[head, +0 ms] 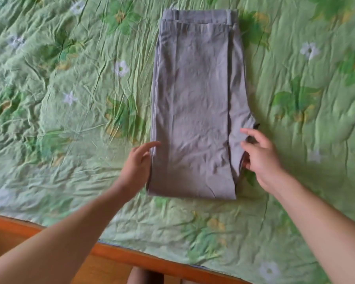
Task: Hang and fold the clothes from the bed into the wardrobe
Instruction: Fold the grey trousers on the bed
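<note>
Two slack-fingered grips, the left grip and the right grip, clamped on nothing, flanked the lower edges of the grey trousers lying folded lengthwise at centre frame on the bed, so folding seemed underway, the next move likely calling for a firm hold to double them crosswise.

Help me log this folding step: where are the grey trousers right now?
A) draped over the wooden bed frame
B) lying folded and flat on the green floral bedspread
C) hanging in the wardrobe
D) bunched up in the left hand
B: the grey trousers lie flat and folded on the bedspread, with the left hand at one long edge and the right hand at the other.
</note>
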